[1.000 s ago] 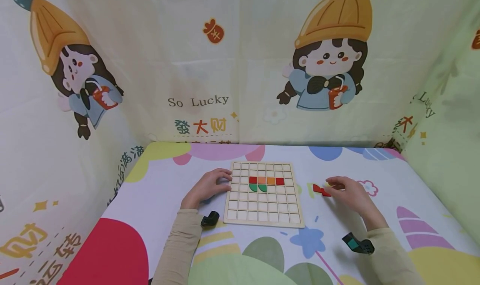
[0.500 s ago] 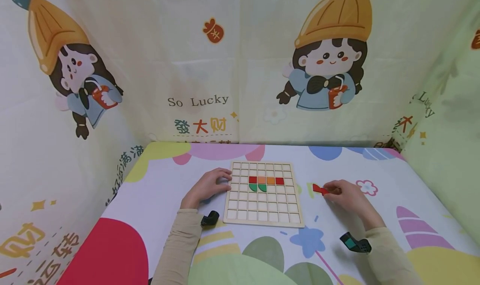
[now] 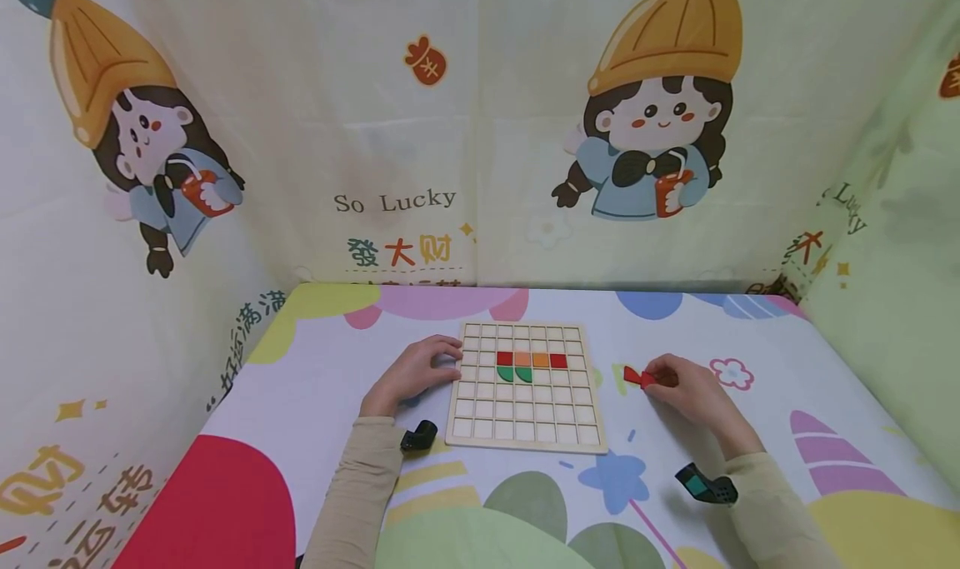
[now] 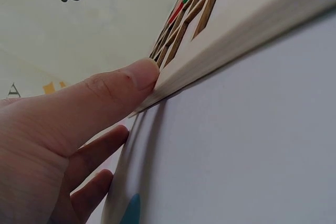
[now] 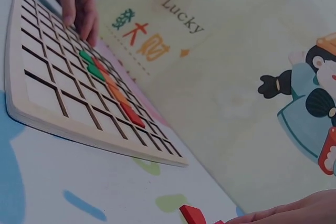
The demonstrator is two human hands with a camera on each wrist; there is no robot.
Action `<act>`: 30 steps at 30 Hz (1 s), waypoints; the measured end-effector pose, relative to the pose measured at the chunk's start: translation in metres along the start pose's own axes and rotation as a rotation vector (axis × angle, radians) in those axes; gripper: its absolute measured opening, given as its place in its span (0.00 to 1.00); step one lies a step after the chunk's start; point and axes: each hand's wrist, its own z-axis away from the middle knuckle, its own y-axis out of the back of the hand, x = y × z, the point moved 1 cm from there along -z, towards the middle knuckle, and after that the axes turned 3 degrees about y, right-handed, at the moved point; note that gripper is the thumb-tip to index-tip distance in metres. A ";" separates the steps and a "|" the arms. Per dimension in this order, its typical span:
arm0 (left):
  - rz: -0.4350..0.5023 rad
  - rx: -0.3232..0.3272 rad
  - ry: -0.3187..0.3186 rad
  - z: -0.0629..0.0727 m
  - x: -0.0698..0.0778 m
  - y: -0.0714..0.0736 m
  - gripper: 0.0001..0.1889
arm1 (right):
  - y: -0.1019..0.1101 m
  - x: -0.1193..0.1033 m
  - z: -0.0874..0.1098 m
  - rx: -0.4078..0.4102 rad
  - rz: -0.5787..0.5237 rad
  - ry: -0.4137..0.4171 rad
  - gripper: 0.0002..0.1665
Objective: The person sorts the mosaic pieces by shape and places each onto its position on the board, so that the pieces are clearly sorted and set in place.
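Note:
A square wooden grid board [image 3: 527, 419] lies on the table with red, orange and green tiles [image 3: 532, 360] in some cells. My left hand [image 3: 415, 373] rests at its left edge, thumb [image 4: 123, 80] against the rim and the other fingers spread beside it. To the right of the board, my right hand [image 3: 686, 390] pinches a small red tile [image 3: 647, 380] between thumb and fingers, low over the table. Another red tile [image 3: 632, 375] lies right beside the pinched one. In the right wrist view this loose tile [image 5: 193, 214] shows at the bottom edge, and most of the hand is out of frame.
A printed cloth [image 3: 337, 486] covers the table, with coloured shapes on white. Behind it and at both sides stand cartoon-printed fabric walls [image 3: 510, 152]. Each wrist wears a small black device, such as the right wrist camera [image 3: 707, 484].
My right hand has moved slightly left and its fingers have closed on one red tile, which has turned against the other. My left hand stays at the board's edge.

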 end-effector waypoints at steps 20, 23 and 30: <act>-0.001 -0.006 -0.002 0.000 0.000 0.001 0.14 | 0.004 -0.005 0.002 0.105 0.037 0.051 0.12; 0.002 -0.004 0.004 0.001 0.002 0.000 0.14 | 0.004 -0.004 0.002 0.111 0.041 0.048 0.12; 0.000 -0.004 0.016 0.001 0.002 0.000 0.14 | 0.004 -0.007 0.002 0.056 0.033 0.055 0.11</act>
